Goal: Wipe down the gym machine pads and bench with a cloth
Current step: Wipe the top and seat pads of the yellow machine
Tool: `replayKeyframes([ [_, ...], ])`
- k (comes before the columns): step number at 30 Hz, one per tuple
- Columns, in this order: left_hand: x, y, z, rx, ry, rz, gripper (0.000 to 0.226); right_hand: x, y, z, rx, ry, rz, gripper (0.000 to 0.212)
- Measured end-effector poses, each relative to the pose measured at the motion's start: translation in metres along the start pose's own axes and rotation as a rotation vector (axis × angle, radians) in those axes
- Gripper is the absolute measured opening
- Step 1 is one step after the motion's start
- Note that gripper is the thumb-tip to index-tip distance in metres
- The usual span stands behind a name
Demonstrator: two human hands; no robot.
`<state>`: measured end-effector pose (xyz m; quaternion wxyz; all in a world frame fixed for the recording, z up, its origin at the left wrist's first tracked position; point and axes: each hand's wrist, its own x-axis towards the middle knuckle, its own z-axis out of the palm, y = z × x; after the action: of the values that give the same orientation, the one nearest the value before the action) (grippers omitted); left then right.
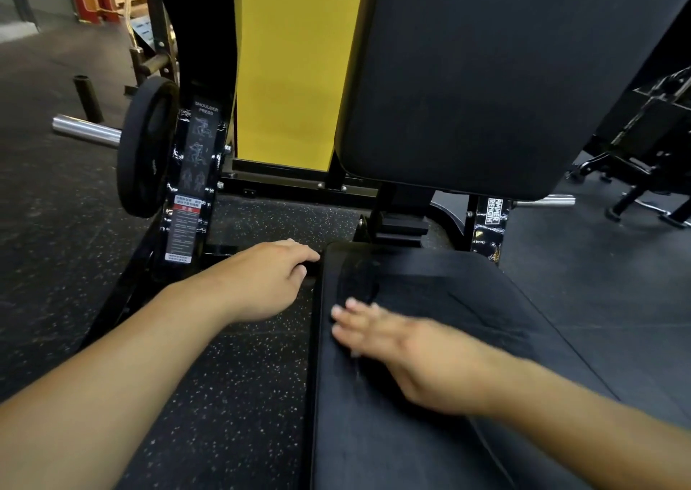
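Right hand [392, 343], fingers straight, is pressing a dark cloth [359, 284] on the seat pad [430, 452]; left hand [269, 276] is gripping the far-left corner; cloth risks bunching, leaving streaks.

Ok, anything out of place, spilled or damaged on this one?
Nothing spilled or damaged. The seat pad and back pad look intact; the dark cloth under the right hand lies creased on the seat. Only oddity: a short black cylinder standing alone on the floor left of the weight plate.
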<state>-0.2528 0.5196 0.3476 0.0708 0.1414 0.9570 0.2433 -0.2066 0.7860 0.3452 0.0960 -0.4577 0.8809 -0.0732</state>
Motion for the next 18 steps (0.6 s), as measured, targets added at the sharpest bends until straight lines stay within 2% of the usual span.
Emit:
replayKeyframes([
  [5, -0.009, -0.003, -0.002, 0.001, -0.009, -0.017, 0.043, 0.069, 0.061, -0.013, -0.012, 0.099, 0.255, 0.068],
  [8, -0.010, -0.012, -0.003, 0.002, -0.008, -0.040, 0.043, 0.085, 0.065, -0.013, 0.020, 0.134, 0.345, 0.063],
  [18, 0.000, -0.008, 0.004, 0.008, -0.001, -0.001, 0.042, -0.014, -0.040, -0.001, 0.136, -0.019, 0.012, 0.064],
])
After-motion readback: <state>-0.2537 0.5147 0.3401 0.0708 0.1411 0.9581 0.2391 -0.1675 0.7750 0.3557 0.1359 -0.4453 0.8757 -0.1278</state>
